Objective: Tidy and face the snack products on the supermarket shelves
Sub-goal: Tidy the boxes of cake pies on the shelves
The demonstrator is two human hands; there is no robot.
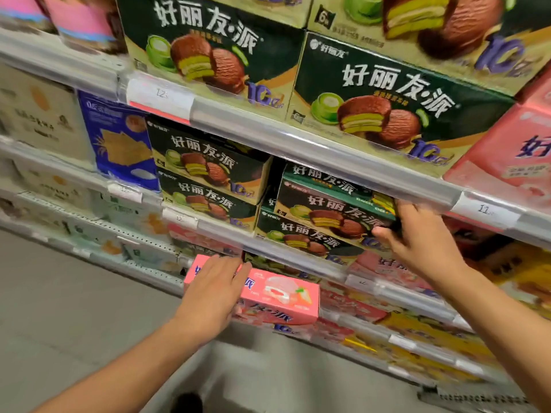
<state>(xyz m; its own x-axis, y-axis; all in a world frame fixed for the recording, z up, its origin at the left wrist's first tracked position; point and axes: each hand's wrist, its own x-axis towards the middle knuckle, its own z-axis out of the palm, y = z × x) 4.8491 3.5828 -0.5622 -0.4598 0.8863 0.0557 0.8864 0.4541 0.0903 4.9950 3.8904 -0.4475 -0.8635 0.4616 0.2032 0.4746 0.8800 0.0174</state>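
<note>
My left hand (213, 293) lies on a pink pie box (280, 299) that sticks out in front of the lower shelf, fingers wrapped over its left end. My right hand (417, 236) grips the right end of a dark green pie box (331, 213) that sits tilted on a stack of two on the middle shelf. A teal-edged box (337, 180) lies behind and above it. To the left stands a neat stack of two green boxes (208, 180).
Larger green pie boxes (372, 96) fill the top shelf, with pink boxes (507, 156) at the right. A blue wafer pack (119, 141) and pale boxes stand left. Shelf rails (298, 138) carry price tags. Grey floor (74, 308) lies below left.
</note>
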